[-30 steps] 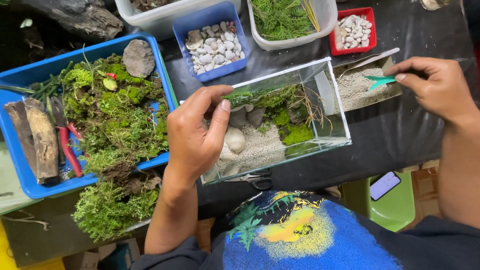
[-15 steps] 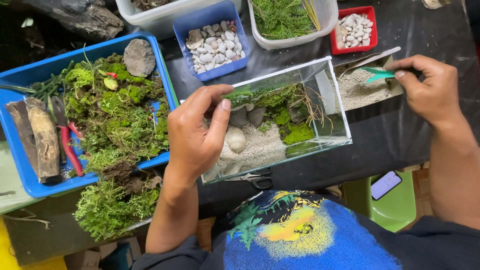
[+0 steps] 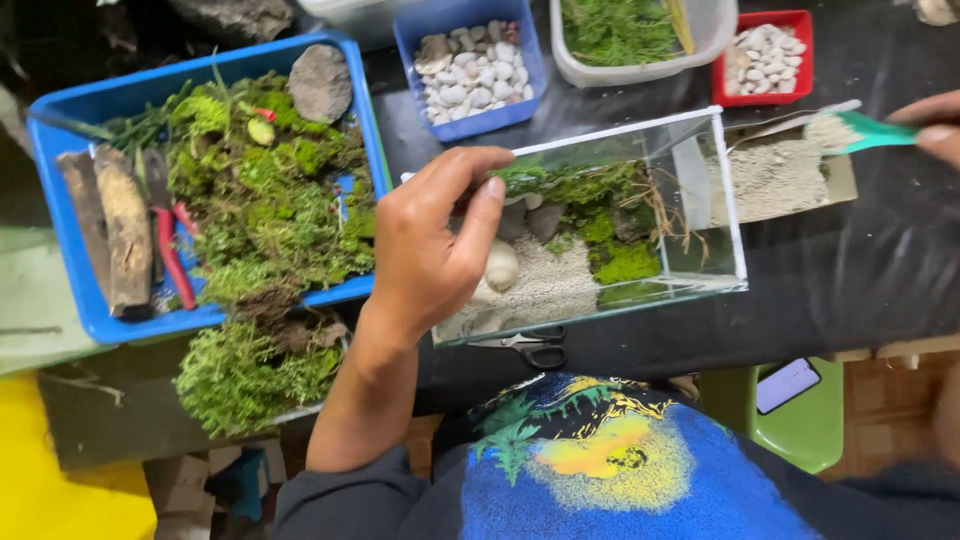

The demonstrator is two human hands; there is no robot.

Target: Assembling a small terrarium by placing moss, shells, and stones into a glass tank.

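Left hand [image 3: 425, 250] fingers curled on tank [image 3: 640, 215] rim; right hand [image 3: 935, 125] grip pinching green scoop [image 3: 865, 132] w/ sand.

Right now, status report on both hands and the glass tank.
Left hand grips the clear glass tank by its rim. Right hand holds a green plastic scoop over the sand tray. Nothing blocking.

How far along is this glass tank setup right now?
Done: the glass tank already holds moss, stones and pale sand. In hand: the left hand grips the tank's rim; the right hand holds a green scoop heaped with sand, outside the tank. Left: that scoopful isn't in yet.
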